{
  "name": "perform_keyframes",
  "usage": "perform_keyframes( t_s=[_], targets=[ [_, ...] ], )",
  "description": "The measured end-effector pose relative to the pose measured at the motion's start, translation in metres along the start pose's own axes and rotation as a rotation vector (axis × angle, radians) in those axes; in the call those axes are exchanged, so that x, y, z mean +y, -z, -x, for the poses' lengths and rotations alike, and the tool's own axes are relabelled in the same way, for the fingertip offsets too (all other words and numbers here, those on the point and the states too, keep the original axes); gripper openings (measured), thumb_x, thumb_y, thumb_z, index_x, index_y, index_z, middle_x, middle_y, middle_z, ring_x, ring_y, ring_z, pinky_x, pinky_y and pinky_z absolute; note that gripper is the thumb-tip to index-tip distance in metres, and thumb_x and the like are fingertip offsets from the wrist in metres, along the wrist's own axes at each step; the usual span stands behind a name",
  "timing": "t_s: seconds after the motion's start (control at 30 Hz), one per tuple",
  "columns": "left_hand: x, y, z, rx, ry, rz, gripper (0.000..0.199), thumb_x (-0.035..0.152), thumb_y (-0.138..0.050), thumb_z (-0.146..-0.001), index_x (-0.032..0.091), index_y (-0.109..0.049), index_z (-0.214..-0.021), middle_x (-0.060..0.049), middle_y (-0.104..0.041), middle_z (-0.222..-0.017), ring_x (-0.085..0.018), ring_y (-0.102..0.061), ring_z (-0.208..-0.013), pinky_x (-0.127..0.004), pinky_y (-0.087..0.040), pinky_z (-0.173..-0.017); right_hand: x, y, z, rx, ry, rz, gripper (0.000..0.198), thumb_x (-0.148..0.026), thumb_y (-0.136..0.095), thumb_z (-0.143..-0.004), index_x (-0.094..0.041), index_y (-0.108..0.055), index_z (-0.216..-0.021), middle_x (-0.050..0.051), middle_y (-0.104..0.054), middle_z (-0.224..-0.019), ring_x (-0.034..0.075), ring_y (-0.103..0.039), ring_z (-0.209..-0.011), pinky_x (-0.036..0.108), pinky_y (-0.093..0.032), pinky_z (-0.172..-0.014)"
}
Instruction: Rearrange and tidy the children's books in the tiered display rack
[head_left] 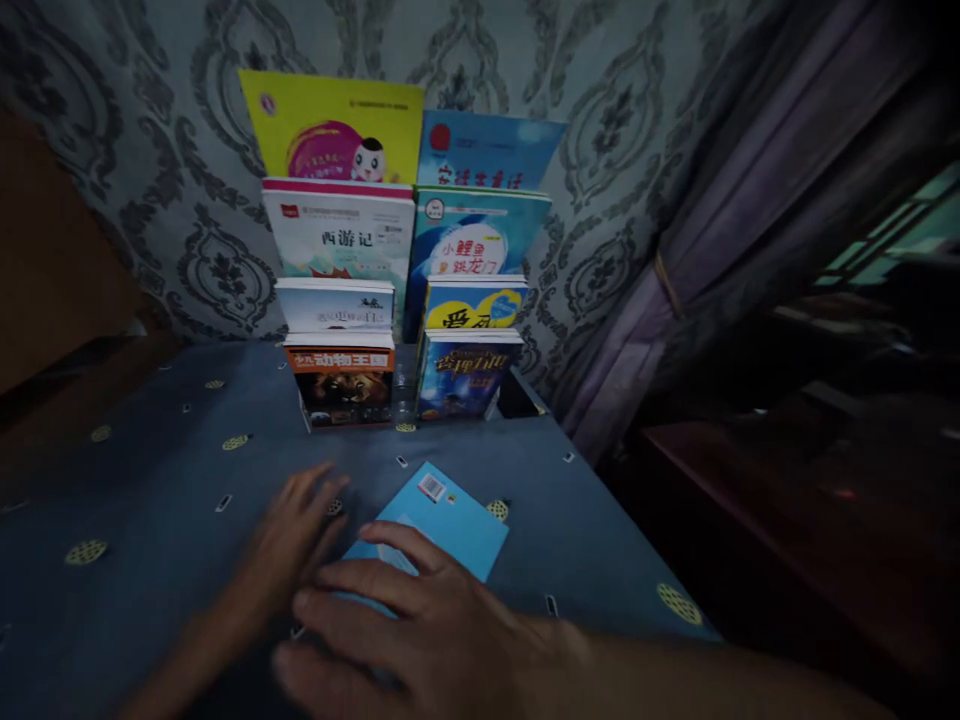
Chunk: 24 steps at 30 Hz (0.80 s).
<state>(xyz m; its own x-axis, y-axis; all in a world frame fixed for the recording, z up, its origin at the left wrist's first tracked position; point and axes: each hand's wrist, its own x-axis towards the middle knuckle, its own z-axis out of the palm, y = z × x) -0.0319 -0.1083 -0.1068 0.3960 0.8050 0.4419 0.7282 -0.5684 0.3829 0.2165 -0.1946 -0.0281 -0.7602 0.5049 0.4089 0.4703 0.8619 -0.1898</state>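
A light blue book lies flat on the table, turned at an angle, with a white barcode on its upper part. Over its lower left portion reaches my right hand, fingers spread and pointing left; whether it touches the cover I cannot tell. My left hand, slightly blurred, is just left of the book with its fingers apart and nothing in them. Behind both hands, books stand in two stepped columns: an orange and black book with a lion at front left and a dark blue book at front right.
The table has a dark blue cloth with yellow pineapple prints. Taller books, including a yellow one, rise at the back against patterned wallpaper. A tied purple curtain hangs at right. A small dark flat object lies near the right table edge.
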Motion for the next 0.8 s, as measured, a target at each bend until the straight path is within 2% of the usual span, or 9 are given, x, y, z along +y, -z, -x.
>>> perform_keyframes(
  t_s=[0.03,0.07,0.13,0.2,0.3,0.4,0.53,0.7,0.8],
  targets=[
    [0.0,-0.011,0.019,-0.017,-0.006,-0.066,0.04,0.035,-0.049,-0.097,0.029,-0.063,-0.134,-0.01,-0.063,-0.138,-0.029,-0.063,-0.121,-0.046,-0.057,-0.098,0.002,-0.001,0.0,-0.107,0.006,-0.032,0.049,-0.043,-0.056,-0.102,-0.031,-0.05,-0.149,0.003,-0.06,-0.149,0.019,-0.048,-0.145,0.042,-0.029,-0.128],
    [0.0,-0.021,0.036,-0.048,0.003,-0.108,0.044,0.035,-0.049,-0.097,0.028,-0.059,-0.14,-0.011,-0.062,-0.141,-0.03,-0.062,-0.126,-0.048,-0.056,-0.1,0.006,-0.003,0.005,-0.203,-0.031,-0.065,0.056,-0.047,-0.057,-0.101,-0.024,-0.048,-0.152,0.01,-0.054,-0.155,0.024,-0.041,-0.15,0.048,-0.026,-0.128],
    [0.003,-0.033,0.06,-0.056,0.006,-0.17,0.046,0.036,-0.047,-0.099,0.028,-0.057,-0.143,-0.011,-0.061,-0.145,-0.031,-0.06,-0.13,-0.05,-0.055,-0.103,0.016,-0.011,0.027,-0.369,-0.178,-0.14,0.075,-0.056,-0.059,-0.096,-0.016,-0.041,-0.157,0.021,-0.038,-0.163,0.035,-0.024,-0.157,0.063,-0.019,-0.127],
    [0.012,-0.039,0.072,-0.065,0.005,-0.186,0.045,0.035,-0.045,-0.1,0.029,-0.057,-0.143,-0.009,-0.061,-0.145,-0.029,-0.061,-0.131,-0.047,-0.055,-0.104,0.026,-0.024,0.054,-0.43,-0.287,-0.206,0.086,-0.061,-0.061,-0.093,-0.017,-0.031,-0.161,0.022,-0.025,-0.167,0.041,-0.012,-0.158,0.072,-0.011,-0.123],
    [0.031,-0.043,0.078,-0.089,0.004,-0.173,0.044,0.035,-0.045,-0.1,0.03,-0.059,-0.142,-0.008,-0.065,-0.14,-0.028,-0.064,-0.125,-0.048,-0.057,-0.102,0.032,-0.043,0.081,-0.391,-0.294,-0.232,0.095,-0.063,-0.064,-0.091,-0.02,-0.021,-0.164,0.022,-0.016,-0.17,0.042,-0.004,-0.158,0.076,-0.007,-0.121],
    [0.047,-0.041,0.082,-0.1,0.038,-0.141,0.044,0.036,-0.049,-0.099,0.031,-0.061,-0.14,-0.01,-0.067,-0.136,-0.03,-0.065,-0.122,-0.052,-0.057,-0.103,0.029,-0.053,0.09,-0.369,-0.252,-0.225,0.106,-0.063,-0.072,-0.084,-0.02,-0.019,-0.165,0.024,-0.014,-0.169,0.042,-0.003,-0.158,0.075,-0.009,-0.121],
    [0.063,-0.03,0.088,-0.17,0.158,0.052,0.04,0.041,-0.052,-0.097,0.033,-0.066,-0.134,-0.008,-0.07,-0.13,-0.028,-0.067,-0.12,-0.047,-0.058,-0.102,0.026,-0.061,0.097,-0.371,-0.193,-0.185,0.109,-0.053,-0.078,-0.082,-0.023,-0.016,-0.165,0.024,-0.016,-0.169,0.043,-0.005,-0.158,0.077,-0.01,-0.119],
    [0.094,-0.019,0.082,-0.101,0.52,0.434,0.044,0.059,-0.054,-0.092,0.028,-0.074,-0.115,-0.007,-0.075,-0.116,-0.028,-0.069,-0.11,-0.038,-0.059,-0.096,0.026,-0.063,0.105,-0.31,-0.134,-0.152,0.08,-0.029,-0.066,-0.093,-0.026,-0.027,-0.162,0.017,-0.031,-0.167,0.042,-0.017,-0.157,0.078,-0.014,-0.119],
    [0.109,-0.015,0.07,-0.051,0.754,0.685,0.047,0.065,-0.065,-0.082,0.024,-0.074,-0.104,-0.004,-0.075,-0.099,-0.025,-0.07,-0.097,-0.031,-0.058,-0.083,0.026,-0.047,0.103,-0.256,-0.104,-0.207,0.064,-0.034,-0.063,-0.097,-0.026,-0.041,-0.156,0.016,-0.041,-0.162,0.039,-0.026,-0.155,0.072,-0.02,-0.121]
  ],
)
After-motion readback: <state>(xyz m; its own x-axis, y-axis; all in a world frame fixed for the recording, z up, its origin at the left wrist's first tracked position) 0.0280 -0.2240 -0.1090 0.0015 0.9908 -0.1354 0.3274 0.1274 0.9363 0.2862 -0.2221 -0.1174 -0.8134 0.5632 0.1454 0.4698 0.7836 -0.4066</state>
